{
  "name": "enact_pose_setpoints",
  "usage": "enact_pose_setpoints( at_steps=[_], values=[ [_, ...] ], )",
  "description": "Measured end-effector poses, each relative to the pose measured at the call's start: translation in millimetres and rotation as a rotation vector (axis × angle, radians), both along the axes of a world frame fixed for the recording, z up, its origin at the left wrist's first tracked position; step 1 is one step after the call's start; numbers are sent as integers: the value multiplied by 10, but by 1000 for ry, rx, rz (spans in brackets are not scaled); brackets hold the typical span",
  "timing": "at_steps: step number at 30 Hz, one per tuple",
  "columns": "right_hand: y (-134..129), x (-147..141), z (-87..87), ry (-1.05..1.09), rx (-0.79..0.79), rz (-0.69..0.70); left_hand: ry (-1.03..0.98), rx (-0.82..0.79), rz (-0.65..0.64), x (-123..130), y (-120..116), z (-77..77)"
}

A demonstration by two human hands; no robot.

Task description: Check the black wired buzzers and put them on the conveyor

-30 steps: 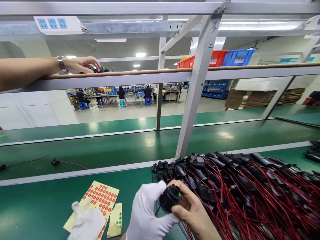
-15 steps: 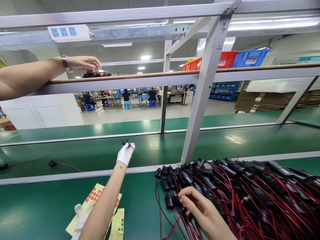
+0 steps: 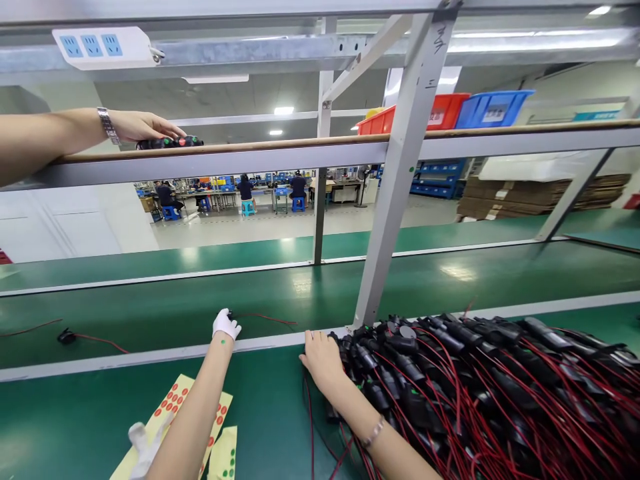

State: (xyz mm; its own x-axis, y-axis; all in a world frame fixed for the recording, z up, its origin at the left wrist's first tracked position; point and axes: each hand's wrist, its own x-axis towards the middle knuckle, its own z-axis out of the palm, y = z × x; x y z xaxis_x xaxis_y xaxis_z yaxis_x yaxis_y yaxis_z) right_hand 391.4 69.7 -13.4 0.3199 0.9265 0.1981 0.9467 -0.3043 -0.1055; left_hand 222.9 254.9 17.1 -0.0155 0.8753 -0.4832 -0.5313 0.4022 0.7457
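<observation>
My left hand (image 3: pixel 227 325), in a white glove with bare forearm, is over the dark green belt beyond the white rail. Its fingers are closed around a small black wired part (image 3: pixel 231 313), mostly hidden, whose red wire trails right along the belt. My bare right hand (image 3: pixel 323 360) lies over the left edge of a large pile of black cylindrical parts with red wires (image 3: pixel 450 380). Its fingers curl down over the parts there, and what they grip is hidden. Sheets of red stickers (image 3: pixel 173 400) and green stickers (image 3: pixel 225 453) lie under and beside my left forearm.
Another black part with wire (image 3: pixel 67 337) lies on the belt at left. A white glove (image 3: pixel 145 443) rests on the stickers. A metal post (image 3: pixel 395 173) rises between bench and shelf. Another person's hand (image 3: pixel 145 125) touches black parts on the shelf. Red and blue bins stand there too.
My left hand has lowered the black part toward the belt. My right hand has moved up and left, from the pile's front to its left edge. The view has shifted slightly.
</observation>
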Motion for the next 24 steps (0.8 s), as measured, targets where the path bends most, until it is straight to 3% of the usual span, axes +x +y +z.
enact_pose_setpoints(
  at_steps=[3,6,9,12,15,18,24],
  values=[
    [238,36,-54,-25,-43,-2,-59,-13,-101,-74,-248,-28],
    [264,85,-71,-24,-41,54,-123,33,-238,-121,-598,-91],
    [117,97,5,-15,32,130,-147,106,-371,-128,-963,-155],
    [-172,62,188,19,166,230,-134,197,-521,-96,-1313,-158],
    [-542,-14,410,67,304,341,-151,319,-748,-43,-1654,-55],
    [-905,-103,587,83,395,435,-175,449,-935,-22,-1960,141],
    [-1412,-164,759,239,600,575,-93,702,-1057,-149,-2286,504]
  ],
)
